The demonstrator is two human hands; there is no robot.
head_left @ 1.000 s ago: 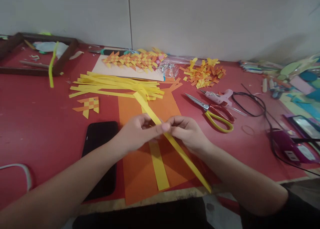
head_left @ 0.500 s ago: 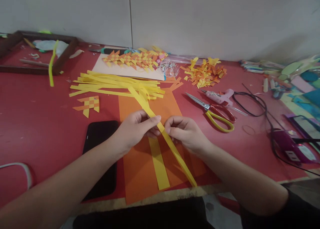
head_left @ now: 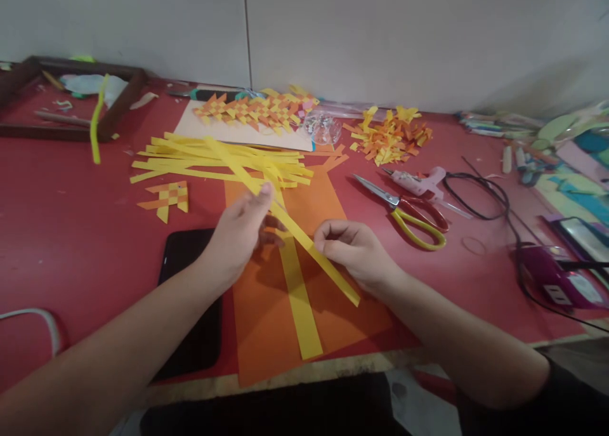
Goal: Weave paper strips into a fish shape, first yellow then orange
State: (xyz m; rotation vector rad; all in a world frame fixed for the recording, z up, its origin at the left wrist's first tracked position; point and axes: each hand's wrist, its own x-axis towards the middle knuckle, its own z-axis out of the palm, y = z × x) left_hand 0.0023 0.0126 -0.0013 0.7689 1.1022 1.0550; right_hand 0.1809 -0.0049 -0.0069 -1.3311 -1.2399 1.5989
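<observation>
A long yellow paper strip [head_left: 299, 231] runs slantwise between my hands, above the orange paper sheets [head_left: 266, 322]. My left hand [head_left: 247, 223] has its thumb on the upper part of the strip, with the fingers behind it. Lower down, my right hand [head_left: 349, 245] pinches the same strip between thumb and fingertips. Another yellow strip [head_left: 299, 303] lies flat on the orange sheets beneath. Behind my left hand is a pile of yellow strips [head_left: 190, 160], and left of it a woven paper fish [head_left: 171, 198] in orange and yellow.
Scissors [head_left: 399, 214] and a pink glue gun [head_left: 421, 182] lie to the right, by a black cable [head_left: 504, 201]. A black phone [head_left: 190, 334] is under my left forearm. Woven fish [head_left: 252, 112] and paper scraps [head_left: 390, 138] sit near the wall; a wooden frame [head_left: 128, 90] is back left.
My left hand has slid up and left along the strip, away from my right hand. The strip's lower end has drawn up closer to my right hand, which stays nearly in place.
</observation>
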